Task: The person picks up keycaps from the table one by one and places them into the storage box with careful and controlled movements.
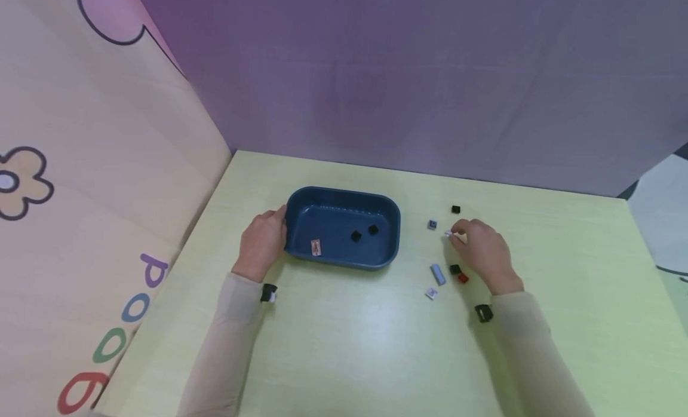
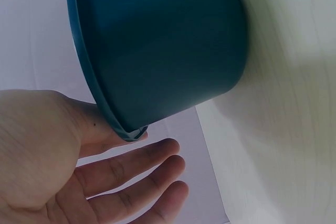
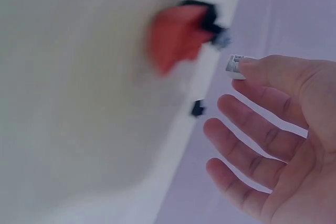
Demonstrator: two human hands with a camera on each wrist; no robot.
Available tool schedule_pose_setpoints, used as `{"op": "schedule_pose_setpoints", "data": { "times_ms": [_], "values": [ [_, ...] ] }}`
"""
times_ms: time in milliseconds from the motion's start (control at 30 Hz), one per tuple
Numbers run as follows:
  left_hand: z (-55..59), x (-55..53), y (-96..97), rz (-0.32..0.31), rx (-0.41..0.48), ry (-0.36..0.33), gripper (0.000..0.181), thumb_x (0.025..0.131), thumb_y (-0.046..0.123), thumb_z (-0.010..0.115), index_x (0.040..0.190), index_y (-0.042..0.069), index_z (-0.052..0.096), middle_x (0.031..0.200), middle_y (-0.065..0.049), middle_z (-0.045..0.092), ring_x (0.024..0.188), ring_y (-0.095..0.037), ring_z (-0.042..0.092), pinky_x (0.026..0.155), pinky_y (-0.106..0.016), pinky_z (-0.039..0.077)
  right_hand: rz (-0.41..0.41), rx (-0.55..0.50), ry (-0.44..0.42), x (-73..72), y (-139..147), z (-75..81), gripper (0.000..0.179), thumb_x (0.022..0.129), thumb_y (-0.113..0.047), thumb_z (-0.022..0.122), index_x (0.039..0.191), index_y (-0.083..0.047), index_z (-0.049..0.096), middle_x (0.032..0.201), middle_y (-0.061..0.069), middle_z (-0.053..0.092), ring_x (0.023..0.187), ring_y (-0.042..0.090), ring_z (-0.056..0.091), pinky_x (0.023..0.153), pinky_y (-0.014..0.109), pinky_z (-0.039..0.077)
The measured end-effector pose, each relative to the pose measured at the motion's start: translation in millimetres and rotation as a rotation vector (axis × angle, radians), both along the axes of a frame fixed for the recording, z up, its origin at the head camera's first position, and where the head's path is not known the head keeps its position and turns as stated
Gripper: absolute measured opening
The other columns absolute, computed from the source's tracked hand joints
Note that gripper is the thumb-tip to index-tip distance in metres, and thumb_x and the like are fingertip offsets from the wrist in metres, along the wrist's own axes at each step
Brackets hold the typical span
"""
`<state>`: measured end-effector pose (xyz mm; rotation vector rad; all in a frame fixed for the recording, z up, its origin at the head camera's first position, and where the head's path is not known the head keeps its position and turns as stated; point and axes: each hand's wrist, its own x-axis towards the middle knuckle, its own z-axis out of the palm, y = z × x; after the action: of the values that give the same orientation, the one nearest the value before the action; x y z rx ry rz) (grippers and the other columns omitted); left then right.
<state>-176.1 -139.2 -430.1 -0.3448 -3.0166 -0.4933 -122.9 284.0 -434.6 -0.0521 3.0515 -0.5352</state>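
My left hand holds the left rim of a dark blue rectangular tub; in the left wrist view its other fingers stretch past the rim. Inside the tub lie a pinkish tile with red print and two black blocks, one left of the other. Between thumb and index finger, my right hand pinches a small white block with grey marks, held above the table to the tub's right.
Around my right hand lie a grey block, a black block, a light blue bar, a white block, and a red block beside another black one. A purple curtain hangs behind the table.
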Motion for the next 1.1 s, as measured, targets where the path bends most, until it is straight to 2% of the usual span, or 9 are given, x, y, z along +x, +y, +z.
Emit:
{"op": "schedule_pose_setpoints", "data": {
  "times_ms": [233,400,533,667,833,1100],
  "values": [
    [-1.5,0.5,-1.0,-0.001,-0.001,0.000,0.040,0.100,0.008,0.054,0.139,-0.003,0.056,0.114,-0.023,0.067,0.096,-0.040,0.066,0.073,-0.051,0.056,0.058,0.003,0.131,6.2,-28.5,22.7,0.021,0.097,-0.018,0.066,0.111,-0.002,0.070,0.107,0.022,0.067,0.079,0.035,0.064,0.067,0.051,0.052],
    [-1.7,0.9,-1.2,0.001,-0.005,0.007,0.039,0.100,0.007,0.055,0.138,-0.003,0.057,0.113,-0.022,0.067,0.095,-0.040,0.066,0.073,-0.050,0.056,0.134,-0.010,0.247,8.1,-55.6,28.3,0.018,0.095,-0.018,0.070,0.107,-0.004,0.072,0.101,0.018,0.068,0.074,0.034,0.063,0.060,0.048,0.051],
    [-1.6,1.2,-1.4,-0.002,-0.006,0.013,0.039,0.100,0.007,0.056,0.137,-0.003,0.057,0.113,-0.022,0.067,0.094,-0.039,0.066,0.073,-0.050,0.056,0.198,-0.002,0.295,7.9,-76.7,30.2,0.017,0.093,-0.018,0.072,0.104,-0.006,0.073,0.099,0.015,0.069,0.078,0.034,0.064,0.060,0.047,0.052],
    [-1.5,1.2,-1.6,-0.009,0.000,0.018,0.039,0.100,0.006,0.056,0.137,-0.004,0.057,0.113,-0.023,0.068,0.093,-0.040,0.066,0.073,-0.050,0.056,0.236,0.015,0.298,5.8,-92.8,30.8,0.017,0.093,-0.021,0.073,0.104,-0.007,0.074,0.100,0.013,0.070,0.087,0.034,0.065,0.066,0.047,0.053],
    [-2.1,0.5,-1.4,-0.009,0.006,0.016,0.039,0.100,0.007,0.055,0.138,-0.003,0.057,0.112,-0.022,0.068,0.093,-0.039,0.066,0.071,-0.049,0.056,0.260,0.010,0.290,3.9,-104.1,30.9,0.018,0.092,-0.021,0.074,0.103,-0.007,0.074,0.099,0.012,0.070,0.085,0.031,0.065,0.069,0.044,0.054],
    [-1.9,-0.4,-1.0,-0.004,0.003,0.011,0.040,0.100,0.007,0.054,0.139,-0.003,0.056,0.114,-0.022,0.067,0.095,-0.039,0.066,0.073,-0.050,0.056,0.267,-0.015,0.274,5.3,-103.4,31.4,0.022,0.093,-0.019,0.074,0.110,-0.005,0.072,0.100,0.012,0.069,0.084,0.030,0.065,0.070,0.044,0.054]
  ]
}}
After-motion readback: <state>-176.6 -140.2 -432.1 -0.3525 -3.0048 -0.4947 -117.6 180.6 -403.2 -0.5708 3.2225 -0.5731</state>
